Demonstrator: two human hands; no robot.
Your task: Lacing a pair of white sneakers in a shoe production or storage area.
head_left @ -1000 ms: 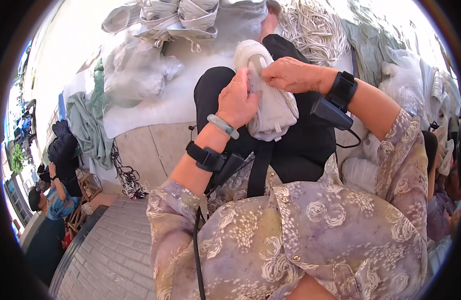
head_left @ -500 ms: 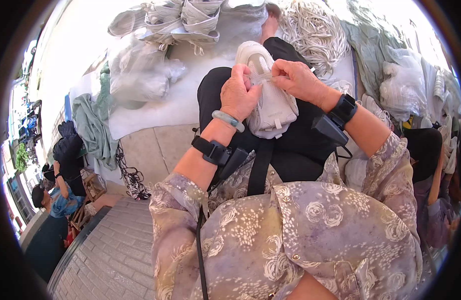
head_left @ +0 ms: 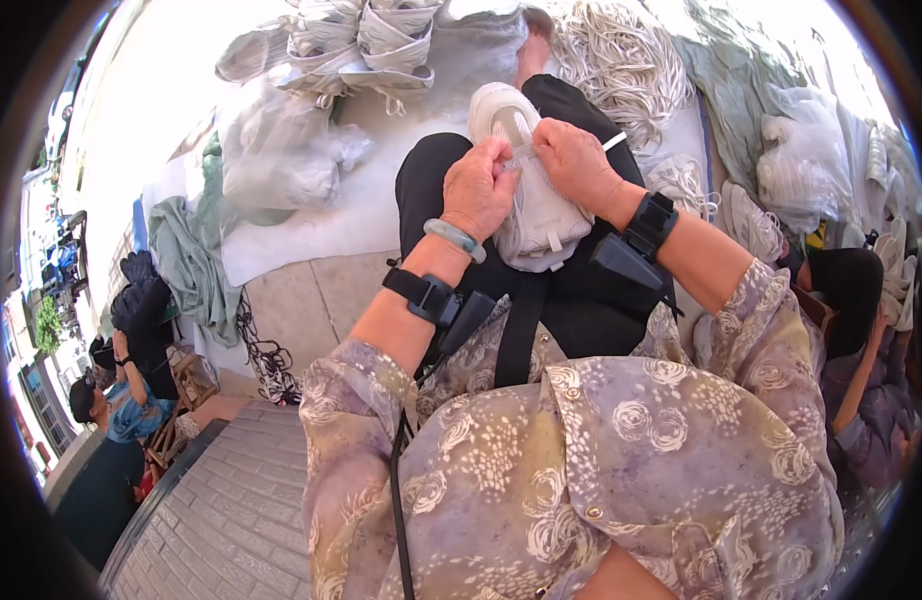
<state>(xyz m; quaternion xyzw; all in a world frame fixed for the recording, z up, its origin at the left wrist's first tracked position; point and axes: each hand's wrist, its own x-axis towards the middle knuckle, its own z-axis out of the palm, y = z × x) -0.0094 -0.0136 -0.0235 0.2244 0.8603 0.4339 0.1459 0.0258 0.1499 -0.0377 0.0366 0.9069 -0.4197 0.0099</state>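
Observation:
A white sneaker [head_left: 543, 225] rests on my lap, its toe pointing away from me and its heel near. My left hand [head_left: 477, 190] is closed at the left side of its lacing, fingertips pinching the white shoelace [head_left: 522, 151]. On the other side my right hand [head_left: 583, 168] is also closed, thumb and forefinger pinched on the lace. A short white strip, seemingly a lace end, shows beyond the right hand against my black trouser leg. The fingers hide most of the lacing.
A pile of loose white laces [head_left: 621, 70] lies at the far right of a white sheet [head_left: 311, 235]. Stacked pale shoes [head_left: 366, 50] and a clear plastic bag [head_left: 281, 150] are at far left. Other people sit at left and right.
My right hand has come left and closer to my left hand over the sneaker's lacing, its fingers more curled. My left hand has barely moved.

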